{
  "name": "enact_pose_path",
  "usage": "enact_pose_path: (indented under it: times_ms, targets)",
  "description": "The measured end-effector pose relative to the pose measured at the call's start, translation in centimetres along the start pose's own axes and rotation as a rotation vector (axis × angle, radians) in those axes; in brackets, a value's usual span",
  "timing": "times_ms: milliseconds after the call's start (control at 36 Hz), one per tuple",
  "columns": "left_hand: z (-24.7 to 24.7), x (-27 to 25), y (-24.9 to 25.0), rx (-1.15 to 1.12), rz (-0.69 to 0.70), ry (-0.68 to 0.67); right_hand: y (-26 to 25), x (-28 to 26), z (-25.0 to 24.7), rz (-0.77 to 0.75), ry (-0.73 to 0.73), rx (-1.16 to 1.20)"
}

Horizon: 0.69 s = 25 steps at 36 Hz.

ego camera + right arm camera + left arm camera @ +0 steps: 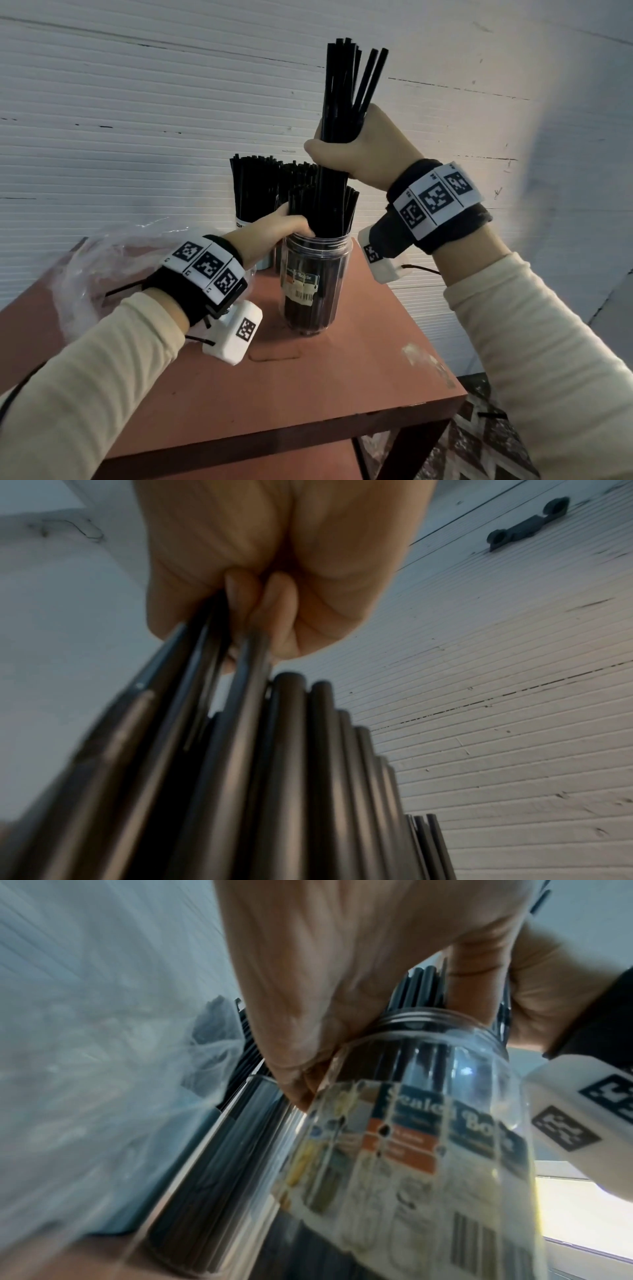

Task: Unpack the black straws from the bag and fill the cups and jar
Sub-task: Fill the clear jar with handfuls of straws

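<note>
A tall bundle of black straws (342, 102) stands upright over the clear labelled jar (313, 291), and my right hand (370, 150) grips it at mid-length. Its lower ends sit among the straws that fill the jar. In the right wrist view my right hand (274, 593) curls round the straws (240, 750). My left hand (281, 228) holds the jar at its neck. The left wrist view shows this left hand (342, 974) with the thumb on the shoulder of the jar (428, 1137) and the fingers over its rim. Two cups (255, 192) packed with straws stand behind the jar.
A crumpled clear plastic bag (102, 267) lies at the left on the reddish-brown table (308, 394), beside my left wrist. A white ribbed wall stands right behind the cups. The table's right edge is near the jar, with patterned floor below.
</note>
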<state>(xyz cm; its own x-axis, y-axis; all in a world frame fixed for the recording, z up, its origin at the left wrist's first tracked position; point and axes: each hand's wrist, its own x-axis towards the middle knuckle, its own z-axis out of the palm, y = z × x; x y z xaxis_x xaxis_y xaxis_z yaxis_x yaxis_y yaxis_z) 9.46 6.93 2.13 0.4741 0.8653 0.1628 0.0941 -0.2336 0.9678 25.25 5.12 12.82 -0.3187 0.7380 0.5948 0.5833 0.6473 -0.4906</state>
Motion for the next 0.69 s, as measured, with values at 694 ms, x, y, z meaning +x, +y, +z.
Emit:
enact_pose_path:
  times_ms: [694]
  targets:
    - [1.1, 0.5, 0.1, 0.353, 0.039, 0.302, -0.1, -0.4, 0.8, 0.002, 0.068, 0.015]
